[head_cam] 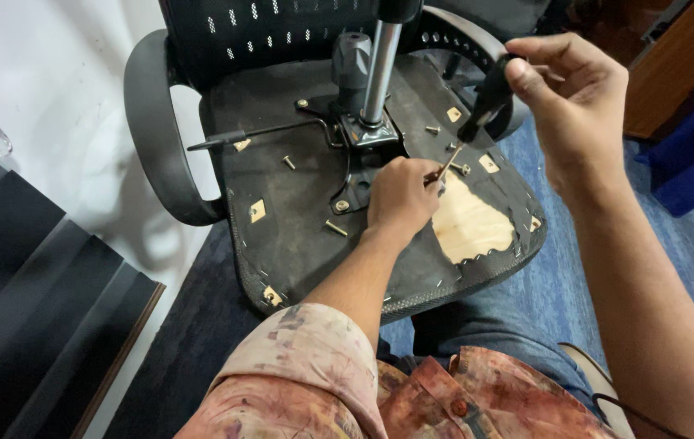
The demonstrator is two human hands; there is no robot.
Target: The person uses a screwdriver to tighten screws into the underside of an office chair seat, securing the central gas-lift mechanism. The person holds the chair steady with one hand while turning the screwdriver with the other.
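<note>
Office chair point(298, 219) lies overturned, underside of the seat facing up, backrest at 12 o'clock, armrest point(152, 138) at 9 o'clock. A chrome gas cylinder point(381, 69) rises from the metal mechanism plate point(363, 134) at the seat's centre. A thin lever rod point(265, 132) runs from the plate toward 9 o'clock.

Left hand point(400, 195) rests on the seat underside just at 5 o'clock of the plate, fingers closed together, pinching a small screw point(436, 172) at its fingertips. Right hand point(574, 97) is raised at 2 o'clock of the seat, fingers clamped round the black handle of a screwdriver point(481, 110). The shaft slants down toward 7 o'clock; its tip meets the screw just beside the left fingertips.

Loose screws lie on the black fabric: one point(288, 162) at 9 o'clock of the plate, one point(335, 228) at 7 o'clock, one point(432, 129) at 3 o'clock. Fabric is torn away at 4 o'clock of the left hand, exposing a patch of bare plywood point(469, 223). Small square cut-outs in the fabric show wood near the seat's edges.

No containers in view; screws sit directly on the seat. Chair rests against the person's lap, on blue carpet point(574, 268).
</note>
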